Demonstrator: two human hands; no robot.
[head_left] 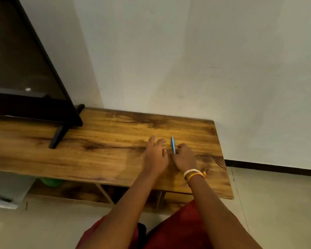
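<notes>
I stand behind a person who sits low in front of a wooden table (pixel 106 133). Both arms reach forward over its right part.

The right hand (pixel 184 156) pinches a thin blue pen (pixel 173 144) near its lower end, with the fingers curled round it. I think it is a pen, but it is too small to be sure. It points away from the person, and its far end looks a little lifted from the wood. Which end is the tip, I cannot tell. The left hand (pixel 155 155) lies just beside it, with the fingers straight and a little spread and the palm down toward the table top. It holds nothing. On the right wrist are 2 or 3 wristbands (pixel 194 174).

What could go wrong? In my opinion there are 3 dangers:
- The grip is only at 1 end of the pen, so a small push can turn it in the fingers and it may slip out.
- The left thumb is very close to the pen, so a fast move can poke it.
- If the pen is pressed on the wood, it may leave a mark there.

The television (pixel 25 69) and its foot (pixel 58 135) stand well apart to the left, so I see no danger there.
</notes>
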